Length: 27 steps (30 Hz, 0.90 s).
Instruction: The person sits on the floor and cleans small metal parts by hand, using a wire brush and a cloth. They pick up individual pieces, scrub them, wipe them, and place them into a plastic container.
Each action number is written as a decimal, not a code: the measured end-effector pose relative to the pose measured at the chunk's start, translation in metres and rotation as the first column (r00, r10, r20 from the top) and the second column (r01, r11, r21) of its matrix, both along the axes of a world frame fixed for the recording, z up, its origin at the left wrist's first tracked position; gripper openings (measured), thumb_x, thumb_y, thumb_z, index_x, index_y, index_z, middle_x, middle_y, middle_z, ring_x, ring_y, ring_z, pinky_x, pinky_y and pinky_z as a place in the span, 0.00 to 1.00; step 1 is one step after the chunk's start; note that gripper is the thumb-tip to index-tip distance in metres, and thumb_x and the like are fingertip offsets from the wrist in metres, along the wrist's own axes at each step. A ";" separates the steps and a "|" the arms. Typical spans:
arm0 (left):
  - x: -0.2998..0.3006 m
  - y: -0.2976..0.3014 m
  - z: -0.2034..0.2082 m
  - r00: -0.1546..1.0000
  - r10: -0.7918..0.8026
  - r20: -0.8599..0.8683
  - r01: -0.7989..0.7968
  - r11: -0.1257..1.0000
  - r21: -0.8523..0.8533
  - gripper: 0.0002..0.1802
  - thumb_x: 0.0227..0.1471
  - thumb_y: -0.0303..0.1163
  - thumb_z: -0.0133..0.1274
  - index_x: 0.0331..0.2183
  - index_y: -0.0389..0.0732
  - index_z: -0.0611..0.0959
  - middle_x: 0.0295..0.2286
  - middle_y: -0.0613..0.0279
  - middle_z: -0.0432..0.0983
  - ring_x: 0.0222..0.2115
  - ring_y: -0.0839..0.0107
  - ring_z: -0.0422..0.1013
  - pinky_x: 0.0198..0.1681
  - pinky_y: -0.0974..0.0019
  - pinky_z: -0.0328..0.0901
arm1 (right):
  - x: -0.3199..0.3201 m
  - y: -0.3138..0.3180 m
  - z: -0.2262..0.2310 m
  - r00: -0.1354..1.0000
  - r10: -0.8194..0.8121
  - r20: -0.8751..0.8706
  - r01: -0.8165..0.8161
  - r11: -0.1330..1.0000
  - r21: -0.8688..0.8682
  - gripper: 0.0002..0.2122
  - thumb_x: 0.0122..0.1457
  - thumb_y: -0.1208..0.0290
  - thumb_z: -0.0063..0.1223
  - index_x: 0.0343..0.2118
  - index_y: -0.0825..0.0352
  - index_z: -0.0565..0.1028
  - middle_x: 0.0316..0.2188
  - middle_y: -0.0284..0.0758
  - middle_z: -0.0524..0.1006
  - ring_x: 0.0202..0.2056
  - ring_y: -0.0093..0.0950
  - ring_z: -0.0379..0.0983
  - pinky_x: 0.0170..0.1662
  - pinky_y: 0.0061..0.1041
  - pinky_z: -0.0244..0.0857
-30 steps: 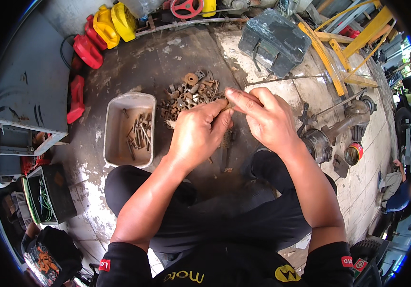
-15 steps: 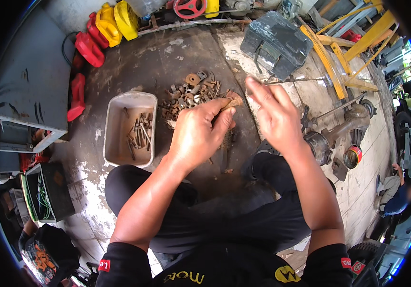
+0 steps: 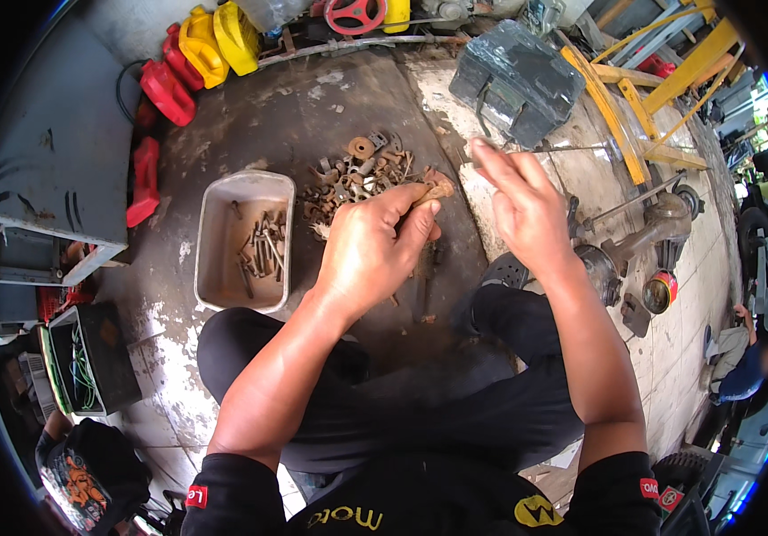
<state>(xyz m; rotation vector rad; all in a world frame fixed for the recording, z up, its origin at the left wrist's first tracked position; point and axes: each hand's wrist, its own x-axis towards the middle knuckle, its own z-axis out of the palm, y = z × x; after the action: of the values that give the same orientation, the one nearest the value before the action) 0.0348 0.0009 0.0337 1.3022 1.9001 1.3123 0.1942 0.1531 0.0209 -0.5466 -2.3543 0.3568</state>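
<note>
My left hand (image 3: 371, 241) is closed, pinching a small rusty brown piece (image 3: 438, 189) between thumb and fingertips. Its exact kind cannot be made out. To the right, my right hand (image 3: 527, 210) is raised apart from it, with its front fingers stretched out and nothing visible in them; some of its fingers are hidden. Beneath and beyond my left hand lies a pile of rusty nuts, washers and other small hardware (image 3: 359, 174) on the floor. A grey plastic tub (image 3: 205, 223) stands left of that hand, holding several long bolts (image 3: 263, 250) and brown dirt.
A black toolbox (image 3: 518, 80) sits beyond my right hand, beside yellow metal frames (image 3: 612, 116). Greasy machine parts (image 3: 652, 232) lie at right. Red and yellow jerry cans (image 3: 201, 49) line the far left, near a grey cabinet (image 3: 54, 134). Other people are at the lower left and right.
My right hand has drawn a little to the right, away from my left hand. My left hand stays in place, still pinching the rusty piece.
</note>
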 end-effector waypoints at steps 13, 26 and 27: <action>-0.005 -0.001 -0.003 1.000 0.014 0.000 -0.014 0.998 0.066 0.15 0.60 0.36 0.55 0.44 0.36 0.83 0.24 0.58 0.83 0.26 0.69 0.79 0.32 0.65 0.71 | -0.009 -0.026 0.011 0.980 0.175 0.093 -0.187 0.972 0.141 0.30 0.50 0.83 0.56 0.56 0.45 0.76 0.32 0.33 0.75 0.29 0.35 0.75 0.32 0.34 0.71; -0.008 -0.005 0.000 1.000 0.005 -0.006 -0.004 0.998 0.066 0.14 0.60 0.33 0.55 0.45 0.36 0.83 0.25 0.57 0.82 0.27 0.67 0.80 0.33 0.65 0.71 | -0.004 -0.015 0.014 0.994 0.110 0.021 -0.106 0.985 -0.135 0.28 0.49 0.86 0.56 0.53 0.50 0.78 0.33 0.33 0.75 0.35 0.33 0.79 0.36 0.32 0.72; -0.010 -0.004 -0.001 0.999 0.008 -0.042 -0.005 0.996 0.085 0.14 0.60 0.33 0.55 0.45 0.36 0.83 0.25 0.56 0.82 0.27 0.67 0.80 0.34 0.65 0.71 | -0.006 -0.021 0.016 0.987 0.156 0.045 -0.153 0.986 -0.064 0.29 0.49 0.87 0.55 0.53 0.51 0.78 0.33 0.34 0.75 0.35 0.33 0.79 0.36 0.32 0.72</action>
<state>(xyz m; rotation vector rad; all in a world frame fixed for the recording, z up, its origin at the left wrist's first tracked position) 0.0247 -0.0032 0.0326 1.3772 1.8973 1.3921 0.1878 0.1322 0.0372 -0.4053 -2.4476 0.4916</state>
